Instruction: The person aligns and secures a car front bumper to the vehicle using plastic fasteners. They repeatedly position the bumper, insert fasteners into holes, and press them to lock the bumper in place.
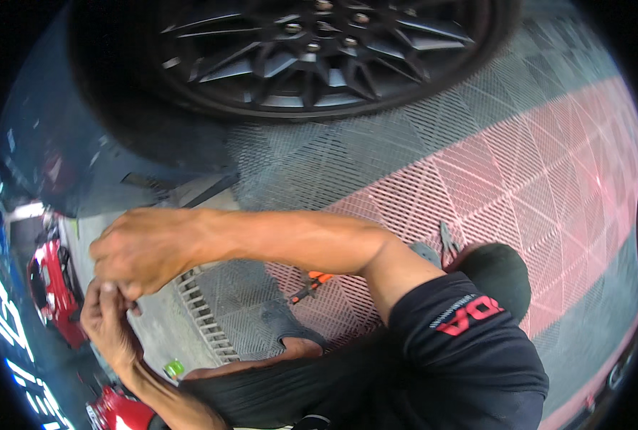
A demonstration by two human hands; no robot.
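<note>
Both of my hands meet at the left, beside the dark grey car body (68,165). My right arm reaches across in front of me, and my right hand (138,249) is closed with its knuckles up. Just below it, my left hand (111,322) has its thumb and fingers pressed together, touching the right fingertips. Anything pinched between the fingers is hidden or too small to name. Above the hands a wheel (326,79) with dark spokes and a black tyre fills the upper middle.
On the grey and pink slatted floor tiles (491,165) lie an orange-and-black hand tool (310,287) and pliers (448,244) near my knee. A drain grate (206,315) runs past my leg. A small green object (173,369) and a red vehicle (55,290) are at the left.
</note>
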